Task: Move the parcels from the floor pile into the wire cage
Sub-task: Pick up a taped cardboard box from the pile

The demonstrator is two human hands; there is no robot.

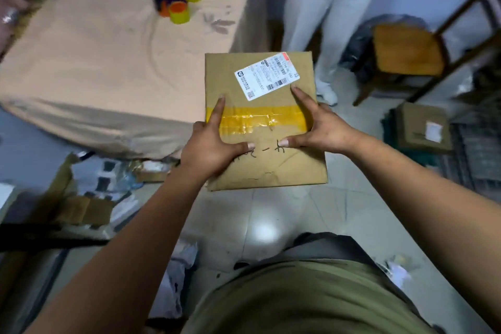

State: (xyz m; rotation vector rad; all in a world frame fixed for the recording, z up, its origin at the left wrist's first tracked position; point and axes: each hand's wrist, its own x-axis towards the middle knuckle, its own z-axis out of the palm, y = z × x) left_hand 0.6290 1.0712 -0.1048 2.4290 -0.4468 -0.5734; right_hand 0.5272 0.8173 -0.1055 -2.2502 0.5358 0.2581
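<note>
I hold a flat brown cardboard parcel [260, 73] in front of me, above the tiled floor. It has a band of yellow tape across it and a white shipping label near its far right corner. My left hand [210, 146] grips its left edge, thumb on top. My right hand [322, 127] grips the right edge, forefinger touching the label. The wire cage [477, 154] is at the right edge, and another brown parcel [423, 127] with a white label lies in it. A pile of parcels and wrappers [89, 192] lies on the floor at the lower left.
A table under a beige cloth [108, 62] fills the upper left, with two yellow tape rolls [180, 12] on it. A person in white trousers [325, 8] stands beyond the parcel. A wooden chair [406, 49] stands at the right. Scraps of paper lie by my feet.
</note>
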